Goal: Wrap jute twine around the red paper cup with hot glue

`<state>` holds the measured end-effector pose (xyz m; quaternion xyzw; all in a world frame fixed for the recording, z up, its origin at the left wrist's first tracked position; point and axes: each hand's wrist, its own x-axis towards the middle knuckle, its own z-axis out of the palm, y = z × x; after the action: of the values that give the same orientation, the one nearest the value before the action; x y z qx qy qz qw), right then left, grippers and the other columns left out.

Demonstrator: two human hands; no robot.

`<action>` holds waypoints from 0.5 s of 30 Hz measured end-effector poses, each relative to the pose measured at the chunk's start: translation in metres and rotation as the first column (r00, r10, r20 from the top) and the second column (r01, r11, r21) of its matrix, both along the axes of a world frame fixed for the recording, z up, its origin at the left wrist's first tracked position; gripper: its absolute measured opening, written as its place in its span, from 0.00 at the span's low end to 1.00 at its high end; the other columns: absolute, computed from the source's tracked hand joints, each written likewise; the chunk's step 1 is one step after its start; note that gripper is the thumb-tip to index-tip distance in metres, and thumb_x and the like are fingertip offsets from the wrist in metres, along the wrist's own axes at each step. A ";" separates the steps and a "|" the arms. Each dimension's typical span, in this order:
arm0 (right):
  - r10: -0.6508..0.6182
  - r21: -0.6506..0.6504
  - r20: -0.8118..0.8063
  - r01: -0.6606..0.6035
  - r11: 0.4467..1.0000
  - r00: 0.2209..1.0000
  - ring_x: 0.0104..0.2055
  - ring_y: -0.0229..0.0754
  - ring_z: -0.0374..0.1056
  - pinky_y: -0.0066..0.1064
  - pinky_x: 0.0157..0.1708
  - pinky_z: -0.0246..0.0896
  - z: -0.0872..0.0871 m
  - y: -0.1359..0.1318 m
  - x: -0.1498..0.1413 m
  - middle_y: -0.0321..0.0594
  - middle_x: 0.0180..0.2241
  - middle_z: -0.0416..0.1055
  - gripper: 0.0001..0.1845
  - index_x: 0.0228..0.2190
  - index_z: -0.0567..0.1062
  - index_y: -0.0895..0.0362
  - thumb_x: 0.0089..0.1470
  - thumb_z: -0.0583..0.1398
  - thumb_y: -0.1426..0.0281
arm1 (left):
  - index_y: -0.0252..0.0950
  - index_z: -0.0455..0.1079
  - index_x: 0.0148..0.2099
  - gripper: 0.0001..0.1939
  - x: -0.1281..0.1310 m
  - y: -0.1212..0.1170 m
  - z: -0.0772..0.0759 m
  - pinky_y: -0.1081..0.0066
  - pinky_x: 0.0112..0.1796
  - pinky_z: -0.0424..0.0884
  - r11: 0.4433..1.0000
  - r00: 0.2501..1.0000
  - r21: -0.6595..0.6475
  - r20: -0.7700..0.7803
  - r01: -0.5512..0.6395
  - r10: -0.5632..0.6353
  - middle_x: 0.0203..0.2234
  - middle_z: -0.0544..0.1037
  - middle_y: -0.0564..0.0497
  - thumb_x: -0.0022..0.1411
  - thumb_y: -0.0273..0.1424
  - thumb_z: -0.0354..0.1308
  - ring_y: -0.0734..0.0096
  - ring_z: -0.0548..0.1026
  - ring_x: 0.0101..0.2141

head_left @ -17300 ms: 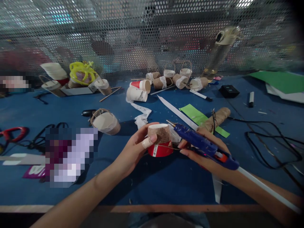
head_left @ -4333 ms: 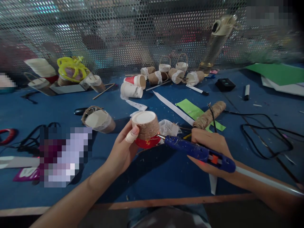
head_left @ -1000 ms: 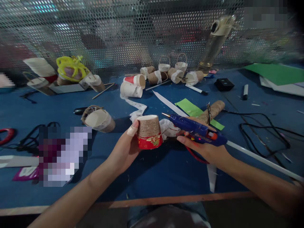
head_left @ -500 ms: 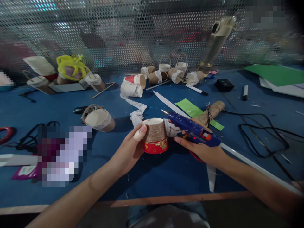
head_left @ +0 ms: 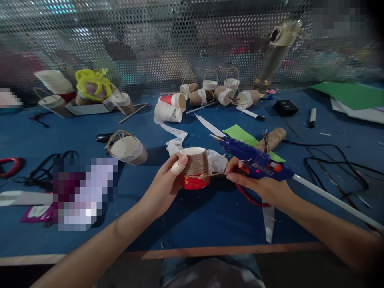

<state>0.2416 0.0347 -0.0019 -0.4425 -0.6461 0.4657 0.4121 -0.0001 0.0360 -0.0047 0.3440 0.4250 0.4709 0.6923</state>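
My left hand is closed around a paper cup, its thumb on the side. The upper part of the cup is wrapped in brown twine; the lower part is bare red with a gold pattern. A blue hot glue gun lies in my right hand, nozzle to the upper left, a long white glue stick out of its back. The thumb and forefinger of this hand pinch a strand of twine stretched from the cup's right side. White lace lies behind the cup.
A handled cup stands at left. Several twine-wrapped baskets and stacked paper cups are at the back. Scissors with red handles lie under my right hand. A twine roll and black cable lie right.
My right hand has moved slightly right with the glue gun, drawing the twine strand out from the cup. The cup has tilted a little in my left hand.
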 end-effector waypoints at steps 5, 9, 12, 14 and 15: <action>0.018 -0.093 -0.103 -0.027 0.995 0.995 0.38 0.36 0.72 0.29 0.44 0.69 -0.002 0.000 0.006 0.29 0.34 0.75 0.09 0.31 0.74 0.50 0.57 0.69 0.63 | 0.39 0.78 0.46 0.16 -0.001 0.000 0.000 0.70 0.39 0.76 1.000 1.000 0.019 -0.014 -0.011 0.012 0.44 0.82 0.48 0.62 0.44 0.67 0.62 0.80 0.42; -0.005 -0.144 -0.199 -0.024 0.989 0.980 0.37 0.35 0.71 0.28 0.41 0.68 -0.009 0.000 0.009 0.28 0.35 0.74 0.10 0.32 0.72 0.50 0.58 0.69 0.65 | 0.41 0.79 0.51 0.19 -0.003 0.001 -0.001 0.73 0.36 0.76 1.000 0.998 0.015 -0.056 -0.010 0.011 0.45 0.83 0.47 0.62 0.45 0.67 0.62 0.81 0.42; -0.023 -0.167 -0.213 -0.013 0.986 0.977 0.37 0.35 0.70 0.29 0.42 0.67 -0.012 0.000 0.011 0.29 0.35 0.73 0.10 0.31 0.72 0.51 0.58 0.69 0.65 | 0.42 0.78 0.52 0.20 -0.003 0.001 0.000 0.73 0.38 0.76 0.999 0.995 0.018 -0.095 -0.026 0.028 0.48 0.82 0.47 0.61 0.45 0.68 0.60 0.80 0.45; -0.008 -0.154 -0.210 -0.025 0.988 0.978 0.38 0.36 0.70 0.30 0.43 0.67 -0.012 0.000 0.012 0.29 0.34 0.73 0.09 0.31 0.74 0.50 0.58 0.69 0.65 | 0.42 0.78 0.51 0.20 -0.003 0.001 0.001 0.71 0.40 0.76 0.999 0.993 0.030 -0.106 -0.044 0.047 0.49 0.82 0.47 0.60 0.44 0.69 0.58 0.79 0.48; 0.002 -0.146 -0.214 -0.034 0.989 0.977 0.37 0.37 0.70 0.30 0.43 0.67 -0.012 0.001 0.012 0.30 0.34 0.73 0.08 0.31 0.75 0.50 0.59 0.68 0.65 | 0.42 0.78 0.51 0.19 -0.002 0.001 0.002 0.71 0.40 0.76 0.998 0.992 0.035 -0.111 -0.053 0.057 0.49 0.82 0.48 0.60 0.44 0.70 0.58 0.79 0.49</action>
<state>0.2539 0.0353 -0.0139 -0.4138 -0.5654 0.5612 0.4406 -0.0026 0.0366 -0.0030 0.3690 0.4651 0.4763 0.6486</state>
